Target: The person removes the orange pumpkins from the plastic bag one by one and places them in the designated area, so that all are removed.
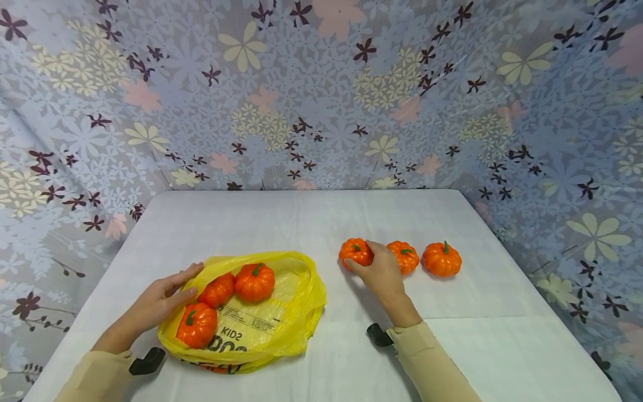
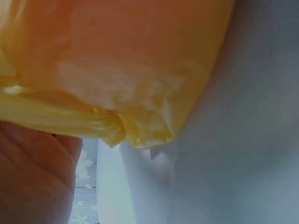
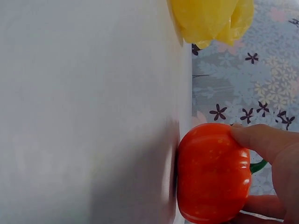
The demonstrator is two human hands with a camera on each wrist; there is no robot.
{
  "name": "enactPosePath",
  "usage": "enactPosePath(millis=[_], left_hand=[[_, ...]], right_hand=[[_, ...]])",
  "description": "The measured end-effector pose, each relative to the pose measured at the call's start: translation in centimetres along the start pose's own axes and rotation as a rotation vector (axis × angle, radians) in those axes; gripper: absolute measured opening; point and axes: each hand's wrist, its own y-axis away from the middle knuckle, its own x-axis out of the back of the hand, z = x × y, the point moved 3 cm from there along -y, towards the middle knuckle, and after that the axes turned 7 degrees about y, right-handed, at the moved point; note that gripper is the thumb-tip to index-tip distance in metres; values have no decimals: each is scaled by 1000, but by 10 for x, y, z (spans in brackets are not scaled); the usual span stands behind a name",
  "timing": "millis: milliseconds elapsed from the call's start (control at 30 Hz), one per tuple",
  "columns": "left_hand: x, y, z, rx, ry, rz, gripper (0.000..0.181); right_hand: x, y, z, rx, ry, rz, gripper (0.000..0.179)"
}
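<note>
A small orange toy pumpkin (image 1: 355, 251) with a green stem is held by my right hand (image 1: 380, 273), thumb and fingers on opposite sides. In the right wrist view this pumpkin (image 3: 212, 172) is at or very near the white surface. Two more pumpkins stand just right of it, one partly hidden pumpkin (image 1: 403, 258) and one pumpkin (image 1: 442, 259) at the end. My left hand (image 1: 159, 298) rests against the left rim of an open yellow plastic bag (image 1: 313, 301), fingers fairly straight. Inside the bag several pumpkins show, including one pumpkin (image 1: 255, 282) with its stem up.
A white cloth covers the table (image 1: 281, 223). Behind and beside it hangs a flowered curtain (image 1: 321, 111). Dark wrist devices show below both hands, one device (image 1: 147, 362) at the left sleeve and another device (image 1: 379, 335) at the right.
</note>
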Motion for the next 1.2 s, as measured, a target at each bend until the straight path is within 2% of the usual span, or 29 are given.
enactPosePath(millis=[467,733,833,1200], left_hand=[[-1,1,0,5,26,-2,58],[-1,0,2,-2,3,10,58],[-1,0,2,2,-7,22,58],[-3,0,2,38,-4,34,59]], right_hand=[[2,1,-3,1,19,-16,77],[19,2,-19,91,-37,120,88],[24,4,-30,111,-75,136,90],[24,12,-50,47,-254,7,103]])
